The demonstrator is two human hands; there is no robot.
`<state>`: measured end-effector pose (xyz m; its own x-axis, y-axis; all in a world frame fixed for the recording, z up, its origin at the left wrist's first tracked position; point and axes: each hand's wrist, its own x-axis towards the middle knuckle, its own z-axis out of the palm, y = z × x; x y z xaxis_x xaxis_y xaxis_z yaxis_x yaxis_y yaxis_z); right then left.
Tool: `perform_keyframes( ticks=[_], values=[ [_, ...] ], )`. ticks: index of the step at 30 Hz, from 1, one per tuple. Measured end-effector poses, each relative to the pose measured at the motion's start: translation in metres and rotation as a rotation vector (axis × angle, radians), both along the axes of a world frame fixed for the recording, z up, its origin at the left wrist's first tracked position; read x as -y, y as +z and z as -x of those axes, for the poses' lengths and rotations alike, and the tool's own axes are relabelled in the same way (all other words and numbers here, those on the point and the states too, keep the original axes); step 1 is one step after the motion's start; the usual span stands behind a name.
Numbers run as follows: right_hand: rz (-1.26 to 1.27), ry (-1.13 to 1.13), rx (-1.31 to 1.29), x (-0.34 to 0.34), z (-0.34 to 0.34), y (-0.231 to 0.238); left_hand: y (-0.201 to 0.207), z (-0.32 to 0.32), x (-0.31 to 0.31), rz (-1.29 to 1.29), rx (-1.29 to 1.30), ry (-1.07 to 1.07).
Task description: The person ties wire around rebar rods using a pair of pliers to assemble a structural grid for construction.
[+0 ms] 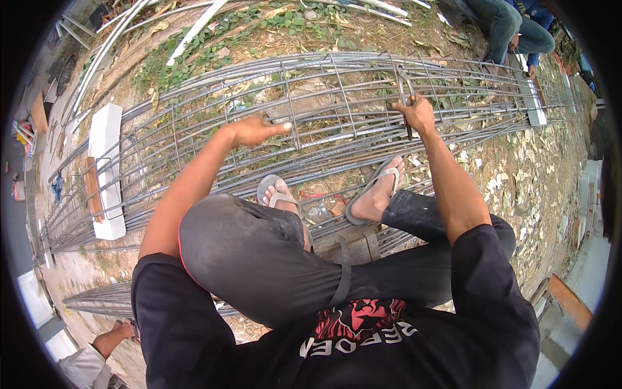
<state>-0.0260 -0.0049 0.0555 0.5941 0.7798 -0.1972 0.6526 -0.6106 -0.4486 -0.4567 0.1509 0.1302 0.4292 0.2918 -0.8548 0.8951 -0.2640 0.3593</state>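
**A long cage of thin grey steel bars (pixel 343 95) lies crosswise in front of the seated person**

At the far left, a long white rectangular block (pixel 111 142) sits under the cage, a flat brown wooden piece (pixel 94 188) beside it. At the lower left, a co-worker's hand (pixel 115 336) shows below a pale sleeve.

The left hand (pixel 256 131) reaches to the cage with one white-tipped finger stretched toward the right, by an upright hoop; whether its curled fingers hold a bar or wire, I cannot tell.

Farther right, the right hand (pixel 418 115) is closed around a dark, slender metal tool (pixel 409 84), which points away from the body, across the cage's left-to-right long axis. The right hand is nearer the cage's right end, where a second white block (pixel 534 107) lies beneath the bars. Beyond it is a person in blue jeans (pixel 502 29). I can make out no container near the hands.
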Motion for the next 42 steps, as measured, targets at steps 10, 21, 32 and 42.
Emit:
perform_keyframes(
  ticks=[10, 21, 32, 42],
  values=[
    [-0.638, -0.232, -0.516, 0.023, 0.015, 0.04, -0.102, -0.028, 0.023, 0.308, 0.509, 0.679],
    [0.011, 0.253, -0.746, 0.121, 0.239, 0.034, -0.11, -0.023, 0.028, 0.261, 0.514, 0.801],
    [0.05, 0.417, -0.594, 0.111, 0.273, 0.019, -0.113, -0.027, 0.028, 0.236, 0.513, 0.738],
    [0.093, -0.031, -1.177, 0.11, 0.295, 0.01, -0.114, -0.026, 0.032, 0.162, 0.569, 0.781]
  ],
)
